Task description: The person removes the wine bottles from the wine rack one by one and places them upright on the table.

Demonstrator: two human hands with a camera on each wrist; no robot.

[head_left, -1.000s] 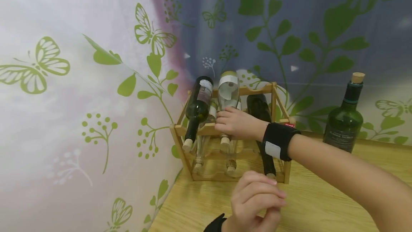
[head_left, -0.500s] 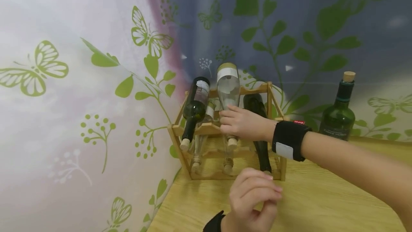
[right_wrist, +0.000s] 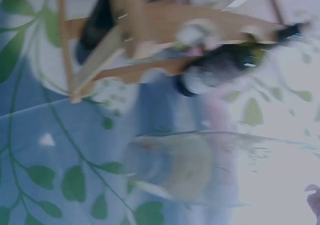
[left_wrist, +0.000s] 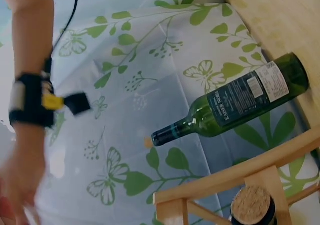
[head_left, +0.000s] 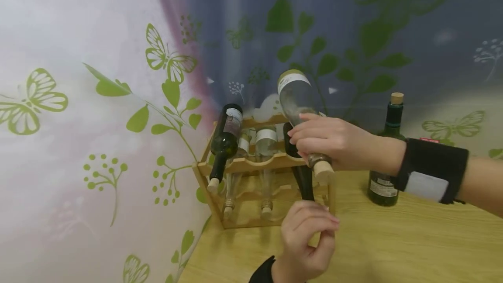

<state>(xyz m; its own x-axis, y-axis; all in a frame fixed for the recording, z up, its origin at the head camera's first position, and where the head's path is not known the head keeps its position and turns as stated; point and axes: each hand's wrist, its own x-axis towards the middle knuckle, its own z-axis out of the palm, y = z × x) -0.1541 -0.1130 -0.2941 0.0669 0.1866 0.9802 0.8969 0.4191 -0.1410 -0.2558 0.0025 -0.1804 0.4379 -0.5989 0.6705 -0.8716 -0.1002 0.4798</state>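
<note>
My right hand grips a clear glass bottle round its neck, cork end down towards me. The bottle is tilted and lifted above the right side of a wooden wine rack; in the right wrist view the clear bottle is blurred. Below, my left hand hovers in front of the rack with loosely curled fingers, holding nothing visible. It covers the neck end of a dark bottle in the lower row. A dark wine bottle lies in the upper row at left.
Two clear bottles lie in the lower row. A corked green bottle stands on the wooden table right of the rack, partly behind my right wrist. Patterned cloth hangs behind and at the left.
My right hand has lifted the clear bottle out of the upper middle slot and carried it to the right. The left hand stays in nearly the same place.
</note>
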